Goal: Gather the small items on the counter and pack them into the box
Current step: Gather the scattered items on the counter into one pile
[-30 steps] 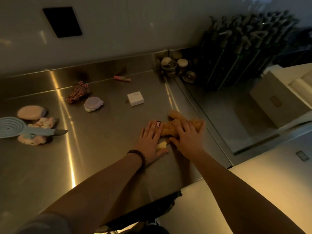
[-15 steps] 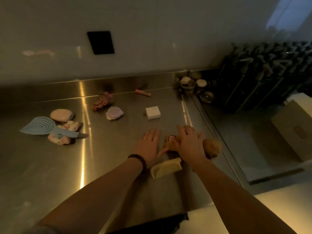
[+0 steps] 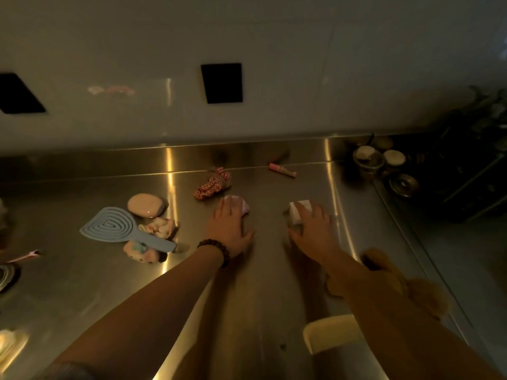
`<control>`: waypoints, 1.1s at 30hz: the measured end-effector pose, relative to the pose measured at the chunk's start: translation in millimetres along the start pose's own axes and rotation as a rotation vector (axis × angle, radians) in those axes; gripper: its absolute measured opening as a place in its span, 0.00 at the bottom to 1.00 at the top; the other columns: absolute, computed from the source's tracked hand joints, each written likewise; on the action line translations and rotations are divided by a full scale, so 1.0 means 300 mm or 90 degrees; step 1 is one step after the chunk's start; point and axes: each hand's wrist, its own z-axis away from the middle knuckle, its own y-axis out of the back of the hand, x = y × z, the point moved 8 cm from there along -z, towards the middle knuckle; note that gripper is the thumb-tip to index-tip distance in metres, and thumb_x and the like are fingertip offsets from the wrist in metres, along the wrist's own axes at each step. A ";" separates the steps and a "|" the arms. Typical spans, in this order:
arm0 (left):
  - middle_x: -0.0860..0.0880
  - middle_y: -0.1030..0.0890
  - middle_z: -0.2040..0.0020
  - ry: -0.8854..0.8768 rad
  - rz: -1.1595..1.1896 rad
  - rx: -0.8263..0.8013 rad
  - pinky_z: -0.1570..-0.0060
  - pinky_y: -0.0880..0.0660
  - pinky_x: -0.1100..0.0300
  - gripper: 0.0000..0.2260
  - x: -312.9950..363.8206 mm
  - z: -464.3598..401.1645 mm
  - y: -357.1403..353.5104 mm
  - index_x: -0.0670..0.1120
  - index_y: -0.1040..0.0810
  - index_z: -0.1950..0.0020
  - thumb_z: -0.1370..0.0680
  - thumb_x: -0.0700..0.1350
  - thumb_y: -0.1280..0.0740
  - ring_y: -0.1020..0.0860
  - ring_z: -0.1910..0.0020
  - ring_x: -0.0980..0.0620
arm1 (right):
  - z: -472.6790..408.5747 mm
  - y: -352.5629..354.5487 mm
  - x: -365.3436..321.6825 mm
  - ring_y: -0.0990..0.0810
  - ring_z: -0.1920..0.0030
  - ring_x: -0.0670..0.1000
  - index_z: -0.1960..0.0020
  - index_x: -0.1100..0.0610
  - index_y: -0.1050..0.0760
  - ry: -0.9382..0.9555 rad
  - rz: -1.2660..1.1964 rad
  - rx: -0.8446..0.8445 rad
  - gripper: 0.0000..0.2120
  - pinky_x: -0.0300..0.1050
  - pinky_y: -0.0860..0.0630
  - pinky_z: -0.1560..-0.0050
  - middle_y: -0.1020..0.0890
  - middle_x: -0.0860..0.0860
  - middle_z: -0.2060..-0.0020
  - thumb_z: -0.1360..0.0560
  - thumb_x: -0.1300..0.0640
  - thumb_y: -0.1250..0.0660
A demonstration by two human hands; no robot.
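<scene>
On the steel counter (image 3: pixel 82 292), my left hand (image 3: pixel 229 231) lies flat, its fingertips touching a lilac round case (image 3: pixel 243 206). My right hand (image 3: pixel 312 229) reaches over a small white box (image 3: pixel 299 211); the fingers lie across its top and the thumb is spread to the left. A brown plush toy (image 3: pixel 422 292) lies under my right forearm, and a cream comb (image 3: pixel 326 335) lies near the front edge. Farther left are a red checked scrunchie (image 3: pixel 210 185), a pink oval case (image 3: pixel 146 205) and a blue hairbrush (image 3: pixel 115 229). The packing box is out of view.
A pink lip gloss tube (image 3: pixel 282 170) lies by the back wall. Small metal cups (image 3: pixel 369 157) stand at the back right corner, next to a dark rack (image 3: pixel 466 182). Two small pastel plush items (image 3: pixel 159 227) sit under the brush handle.
Both hands left the plush toy and comb and moved forward, the left onto the lilac case, the right onto the white box. The view swung left, and the cardboard box dropped out of sight.
</scene>
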 end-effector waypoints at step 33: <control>0.45 0.31 0.35 -0.169 0.149 -0.142 0.38 0.33 0.54 0.29 0.596 0.014 -0.221 0.48 0.34 0.32 0.27 0.60 0.33 0.34 0.36 0.46 | 0.255 0.164 0.400 0.33 0.40 0.52 0.34 0.47 0.32 -0.108 0.026 0.085 0.21 0.43 0.36 0.47 0.29 0.50 0.40 0.26 0.46 0.36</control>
